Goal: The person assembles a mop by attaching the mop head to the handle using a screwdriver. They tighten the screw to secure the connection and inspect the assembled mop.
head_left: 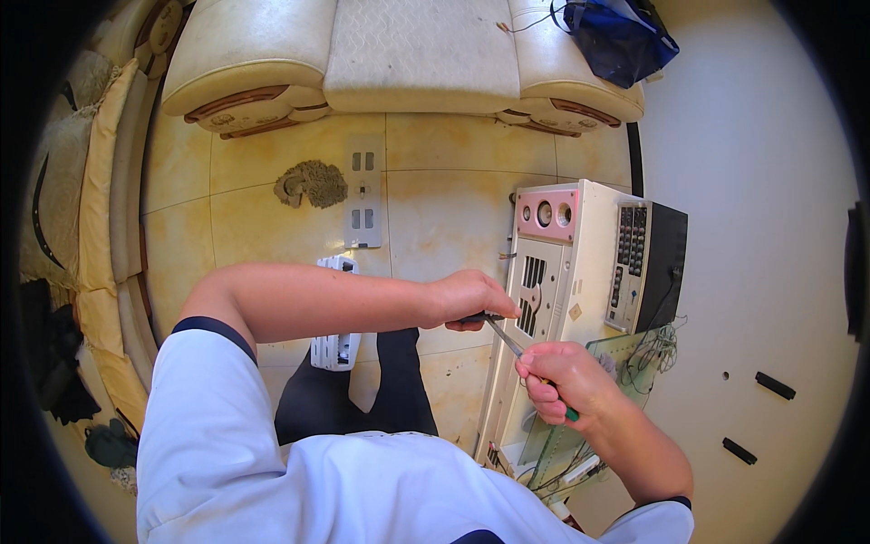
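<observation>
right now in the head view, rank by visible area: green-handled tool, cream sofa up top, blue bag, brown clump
1. Cream sofa
2. Blue bag
3. Brown clump
4. Green-handled tool, partly hidden by the right hand

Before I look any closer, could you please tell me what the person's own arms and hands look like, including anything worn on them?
Both the left hand and the right hand are ungloved, with no watch or bracelet visible. The forearms are bare. Short white fabric sleeves with narrow dark navy bands at their edges cover the upper arms.
</observation>
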The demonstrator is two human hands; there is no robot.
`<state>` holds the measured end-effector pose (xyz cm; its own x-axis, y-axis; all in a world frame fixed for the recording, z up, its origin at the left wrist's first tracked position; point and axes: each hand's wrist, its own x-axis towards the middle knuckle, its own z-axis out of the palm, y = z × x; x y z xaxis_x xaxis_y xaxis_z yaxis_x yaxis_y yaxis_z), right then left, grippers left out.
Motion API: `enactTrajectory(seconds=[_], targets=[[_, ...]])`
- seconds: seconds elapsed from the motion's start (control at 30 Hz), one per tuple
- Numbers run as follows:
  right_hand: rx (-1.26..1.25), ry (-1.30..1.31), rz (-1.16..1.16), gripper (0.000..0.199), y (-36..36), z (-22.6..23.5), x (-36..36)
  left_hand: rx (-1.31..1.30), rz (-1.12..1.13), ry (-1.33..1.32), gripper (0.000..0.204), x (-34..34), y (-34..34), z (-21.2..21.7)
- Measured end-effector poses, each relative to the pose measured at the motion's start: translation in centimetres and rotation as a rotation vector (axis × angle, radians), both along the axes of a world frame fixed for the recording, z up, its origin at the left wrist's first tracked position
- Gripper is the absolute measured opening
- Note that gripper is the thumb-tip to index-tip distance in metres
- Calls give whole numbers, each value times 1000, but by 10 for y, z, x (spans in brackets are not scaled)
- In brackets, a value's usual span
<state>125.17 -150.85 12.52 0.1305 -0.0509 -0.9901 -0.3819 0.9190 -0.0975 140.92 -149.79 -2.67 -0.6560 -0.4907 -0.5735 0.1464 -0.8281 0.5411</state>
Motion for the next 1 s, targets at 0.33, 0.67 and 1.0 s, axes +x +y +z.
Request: enactTrajectory(seconds=[0.33, 0.67, 1.0], targets=[[-124, 90, -42, 9, 6, -6, 9, -8, 24, -10, 27, -7, -8, -7], [-598, -6, -12, 20, 38, -46, -3, -16, 147, 4, 32, -3, -35, 7], [-929, -116, -99, 20, 62, -96, -1, -49, 195, -2, 32, 2, -46, 14]])
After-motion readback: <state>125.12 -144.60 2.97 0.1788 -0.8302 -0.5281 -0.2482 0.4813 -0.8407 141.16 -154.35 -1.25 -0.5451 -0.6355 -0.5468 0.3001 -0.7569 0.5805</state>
